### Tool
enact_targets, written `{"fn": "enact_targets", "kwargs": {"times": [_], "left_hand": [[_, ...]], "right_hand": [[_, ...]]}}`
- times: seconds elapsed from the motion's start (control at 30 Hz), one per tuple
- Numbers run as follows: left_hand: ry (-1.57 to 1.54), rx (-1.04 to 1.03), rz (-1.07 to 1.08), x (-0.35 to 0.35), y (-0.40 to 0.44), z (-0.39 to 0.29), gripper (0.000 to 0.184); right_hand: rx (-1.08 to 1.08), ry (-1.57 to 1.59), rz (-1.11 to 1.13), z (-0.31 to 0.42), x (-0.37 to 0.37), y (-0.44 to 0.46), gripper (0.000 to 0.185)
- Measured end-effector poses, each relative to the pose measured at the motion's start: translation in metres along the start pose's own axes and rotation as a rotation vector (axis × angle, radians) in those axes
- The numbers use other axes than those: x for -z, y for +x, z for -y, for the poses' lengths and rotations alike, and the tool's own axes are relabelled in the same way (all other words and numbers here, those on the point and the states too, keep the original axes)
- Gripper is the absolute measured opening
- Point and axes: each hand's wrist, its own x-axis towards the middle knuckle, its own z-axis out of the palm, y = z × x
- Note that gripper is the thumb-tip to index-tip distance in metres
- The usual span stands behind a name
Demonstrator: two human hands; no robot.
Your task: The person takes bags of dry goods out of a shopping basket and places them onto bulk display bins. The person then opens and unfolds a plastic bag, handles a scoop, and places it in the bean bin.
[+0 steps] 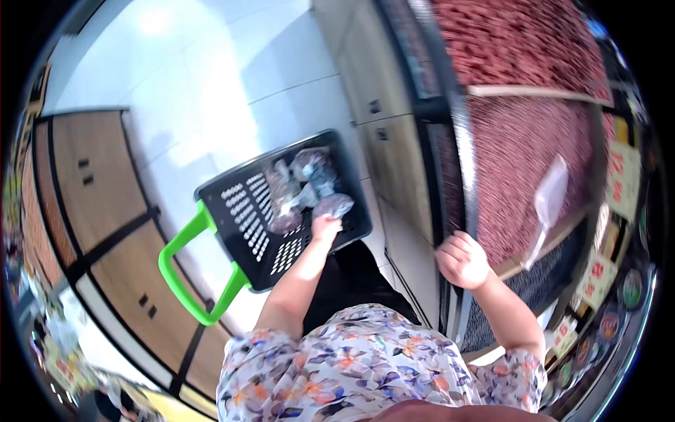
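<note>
My left hand point(326, 228) reaches down into a black basket point(235, 243) on the floor, its fingers closed on a small plastic bag point(333, 205) with dark contents. Beside that bag lie other filled clear bags, one with brownish contents point(285, 204) and one near the far wall point(311, 165). The basket's green handle point(186, 292) is folded out to the left. My right hand point(460, 260) rests with curled fingers at the metal edge point(464, 176) of the bin counter; whether anything is within them is hidden.
Bins of reddish dried goods point(527, 155) line the right side, with a clear scoop point(548, 200) lying in one. Price signs point(622, 183) stand beyond them. Wooden cabinets point(98, 176) flank the tiled floor point(190, 98) on the left.
</note>
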Motion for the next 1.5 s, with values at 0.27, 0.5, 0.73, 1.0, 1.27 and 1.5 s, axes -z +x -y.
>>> {"fn": "enact_targets", "kwargs": {"times": [0.27,0.5,0.73,1.0,1.27,1.5], "left_hand": [[-0.494,-0.090,0.262,0.039,-0.158,-0.213,0.024],[-0.634,-0.592,0.505,0.033,-0.242,-0.370,0.031],[-0.400,-0.663,0.705,-0.041,-0.247,-0.475,0.022],[-0.332,-0.694,0.708,-0.102,-0.197,-0.480,0.012],[-0.368,-0.723,0.512,-0.026,-0.176,-0.440,0.027],[-0.453,-0.128,0.000,0.084,-0.036,-0.238,0.024]], "right_hand": [[0.017,-0.027,-0.078,-0.004,-0.016,-0.010,0.012],[0.001,-0.121,-0.083,-0.002,-0.019,-0.017,0.009],[0.019,-0.115,-0.171,-0.006,-0.029,-0.021,0.010],[0.023,-0.091,-0.173,-0.008,-0.027,-0.020,0.009],[0.008,-0.096,-0.135,-0.005,-0.026,-0.014,0.009],[-0.024,-0.087,-0.097,-0.001,-0.021,-0.007,0.009]]}}
